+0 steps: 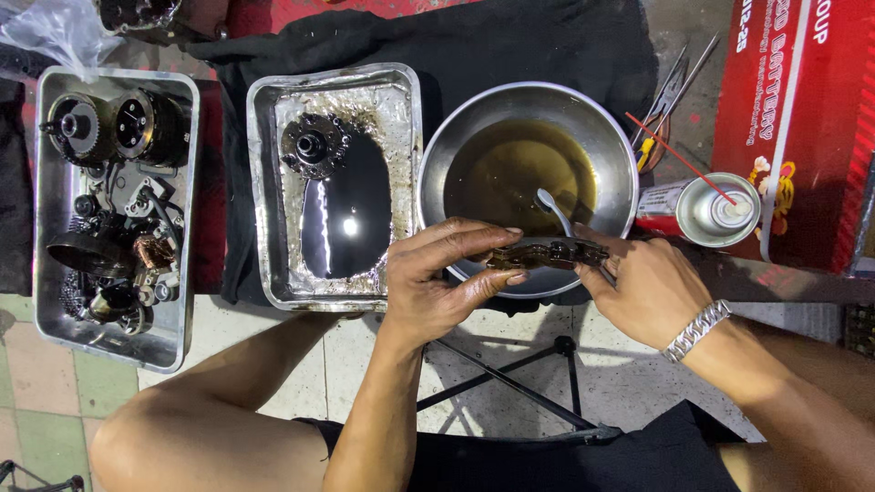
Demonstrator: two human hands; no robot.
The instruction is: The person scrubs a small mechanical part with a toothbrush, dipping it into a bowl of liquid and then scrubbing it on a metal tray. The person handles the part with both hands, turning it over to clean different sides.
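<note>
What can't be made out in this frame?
- Head view: the dark oily part held by the left hand and right hand is too dark and finger-covered to identify.
- The brush tip is lost in the murky liquid of the round bowl.
- Small parts in the left tray are too jumbled to separate.
- The red box is cut off by the frame edge.

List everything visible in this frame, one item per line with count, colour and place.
Oily part: one, dark brown, held between both hands over the bowl's near rim.
Bowl: one, steel, centre, holding yellowish liquid and a brush.
Middle tray: one, steel, black oil and a round gear part inside.
Left tray: one, steel, full of dark engine parts.
Spray can: one, silver top, red straw, right.
Box: one, red, far right.
Pliers: one pair, behind bowl.
Cloth: black, under trays.
Left hand; right hand, with silver bracelet.
</note>
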